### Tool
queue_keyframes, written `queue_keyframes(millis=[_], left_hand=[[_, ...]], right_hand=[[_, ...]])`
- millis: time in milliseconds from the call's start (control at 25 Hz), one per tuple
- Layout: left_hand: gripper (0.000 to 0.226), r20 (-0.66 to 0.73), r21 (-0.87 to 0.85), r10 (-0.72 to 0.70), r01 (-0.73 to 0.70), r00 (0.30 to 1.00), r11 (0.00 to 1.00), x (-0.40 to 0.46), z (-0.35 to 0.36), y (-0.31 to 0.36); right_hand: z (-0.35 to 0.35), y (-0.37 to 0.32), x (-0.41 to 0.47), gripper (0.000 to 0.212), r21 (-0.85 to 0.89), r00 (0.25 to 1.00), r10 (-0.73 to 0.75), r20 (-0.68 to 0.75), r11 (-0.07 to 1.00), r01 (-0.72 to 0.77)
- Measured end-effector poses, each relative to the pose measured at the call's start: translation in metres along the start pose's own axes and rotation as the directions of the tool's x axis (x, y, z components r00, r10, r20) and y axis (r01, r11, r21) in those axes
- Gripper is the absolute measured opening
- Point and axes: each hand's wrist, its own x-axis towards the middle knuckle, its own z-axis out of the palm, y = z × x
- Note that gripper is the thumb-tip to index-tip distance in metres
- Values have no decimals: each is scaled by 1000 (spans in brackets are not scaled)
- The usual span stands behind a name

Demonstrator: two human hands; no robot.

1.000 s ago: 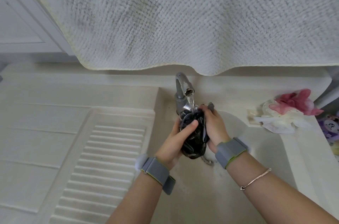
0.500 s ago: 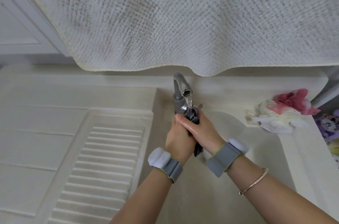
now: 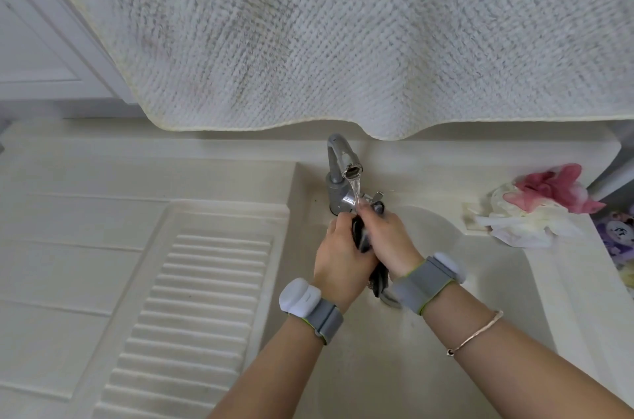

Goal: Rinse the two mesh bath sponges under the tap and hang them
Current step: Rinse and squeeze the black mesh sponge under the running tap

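Observation:
A dark mesh bath sponge (image 3: 363, 240) is squeezed between both my hands under the running tap (image 3: 343, 161). My left hand (image 3: 339, 257) grips its left side and my right hand (image 3: 387, 240) grips its right side; a dark tail of mesh (image 3: 379, 281) hangs below my palms. Water falls from the spout onto my right hand's fingers. A second sponge, pink and white (image 3: 545, 202), lies on the sink's right ledge, apart from both hands.
The cream sink basin (image 3: 480, 281) lies below my hands, with a ribbed drainboard (image 3: 199, 298) to the left. A large white towel (image 3: 343, 31) hangs overhead, its hem just above the tap. Colourful items (image 3: 617, 233) sit at the far right edge.
My hands have closed together around the dark sponge, compressing it from a loose open bundle into a tight squeeze under the stream.

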Motion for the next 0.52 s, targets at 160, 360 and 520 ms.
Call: queue_keyframes(millis=[160,360,520], left_hand=[[78,164,-434,-77,142,983,890,-2,-13,-20],[46,406,-745,-47,360,913,562,-1,-13,-19],[42,277,-805,-135,306,951,508,2,-11,-20]], right_hand=[[-8,-2,6,28,319,990,113,-86,945,-80],[-4,7,-5,10,301,995,-96,-20,949,98],[-14,-2,-9,28,182,990,-119,71,978,105]])
